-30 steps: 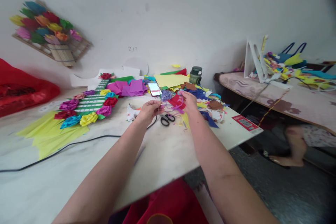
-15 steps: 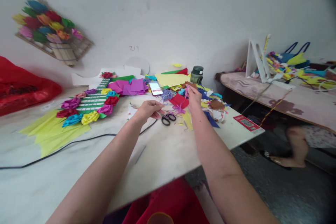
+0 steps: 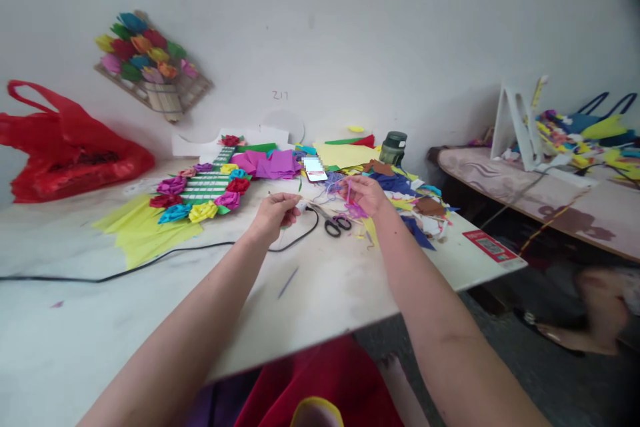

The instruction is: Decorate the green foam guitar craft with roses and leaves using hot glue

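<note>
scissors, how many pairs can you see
1: the scissors lie on the table between the left hand and the right hand. More may be hidden under the paper scraps.

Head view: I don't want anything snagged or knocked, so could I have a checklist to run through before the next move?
1. Right hand has the purple strand: ok, it is at the fingers.
2. Left hand grips something: cannot tell, too small to make out.
3. Scissors out of both hands: ok, lying on the table between them.
4. Black cable clear of the left arm in view: not ok, the arm crosses over it.
5. Flowered green-and-white piece apart from both hands: ok.
</note>
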Demonstrator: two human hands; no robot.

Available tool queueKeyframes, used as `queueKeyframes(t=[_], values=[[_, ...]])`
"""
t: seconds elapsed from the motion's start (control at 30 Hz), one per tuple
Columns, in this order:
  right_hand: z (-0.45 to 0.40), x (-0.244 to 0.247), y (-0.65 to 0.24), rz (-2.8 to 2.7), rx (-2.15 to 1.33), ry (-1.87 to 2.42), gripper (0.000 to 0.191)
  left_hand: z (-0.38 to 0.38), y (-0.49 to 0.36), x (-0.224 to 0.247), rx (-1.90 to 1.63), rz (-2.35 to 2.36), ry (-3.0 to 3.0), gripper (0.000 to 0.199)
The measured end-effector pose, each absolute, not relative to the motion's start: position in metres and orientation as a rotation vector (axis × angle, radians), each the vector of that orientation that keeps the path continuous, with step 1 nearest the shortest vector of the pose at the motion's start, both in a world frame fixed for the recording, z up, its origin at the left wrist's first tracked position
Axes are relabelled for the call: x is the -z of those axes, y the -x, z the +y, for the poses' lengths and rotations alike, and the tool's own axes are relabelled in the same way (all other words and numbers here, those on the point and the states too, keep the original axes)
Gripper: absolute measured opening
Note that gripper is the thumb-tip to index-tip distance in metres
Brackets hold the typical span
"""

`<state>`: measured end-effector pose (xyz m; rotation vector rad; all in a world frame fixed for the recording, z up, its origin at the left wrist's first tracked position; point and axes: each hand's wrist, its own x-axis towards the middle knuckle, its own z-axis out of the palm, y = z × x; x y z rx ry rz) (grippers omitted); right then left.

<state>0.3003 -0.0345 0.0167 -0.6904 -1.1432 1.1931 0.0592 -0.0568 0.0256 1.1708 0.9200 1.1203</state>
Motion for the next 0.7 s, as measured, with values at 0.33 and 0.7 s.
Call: queueKeyframes(t=[0.33, 0.7], values=[[-0.034, -0.026, -0.249, -1.472, -1.455, 0.604, 0.020, -0.069, -0.046, -0.026, -1.141, 0.844, -1.075, 0.024], [-0.026, -0.008, -0.194, -1.562, -1.663, 0.481, 0.018, -0.053, -0.025, -0.002, -1.339, 0.885, -1.132, 0.025]])
